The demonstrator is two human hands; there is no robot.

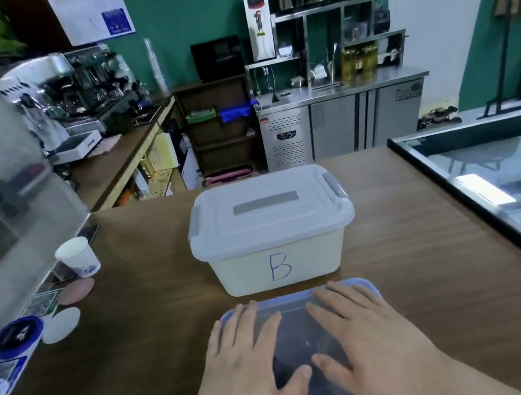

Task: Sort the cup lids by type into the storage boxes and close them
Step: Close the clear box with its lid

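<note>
Lid (296,299) of clear plastic with a blue rim sits on the near box at the front edge of the wooden counter (416,239), and I see both hands pressed flat on it. My left hand (247,366) lies palm down with fingers spread, grasping nothing; my right hand (371,338) mirrors it, thumbs nearly touching. Dark shapes show through the lid, too blurred to identify. Just behind stands the white box marked B (272,230), its cover on and grey latches down. Off to the left I see a paper cup (78,257), a pink disc (75,291) and a white disc (62,324).
</note>
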